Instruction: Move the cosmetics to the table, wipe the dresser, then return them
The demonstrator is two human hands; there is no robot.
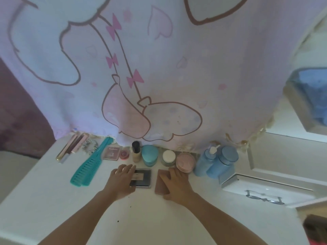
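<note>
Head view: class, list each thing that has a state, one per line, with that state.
Left hand: rests on the black palette, which lies flat.
Right hand: rests on the brown case, which lies flat.
Foundation bottle: upright, capped.
White-lidded jar: closed.
Pink jar: closed.
Teal comb: lying flat.
Blue pump bottle: standing.

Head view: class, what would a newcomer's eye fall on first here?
The huge pale cloth with cartoon outlines and pink bows fills the upper picture. Below it, at centre, the left hand rests on a black compact and the right hand on a brown compact. A teal comb lies at left, blue bottles stand at right.
</note>
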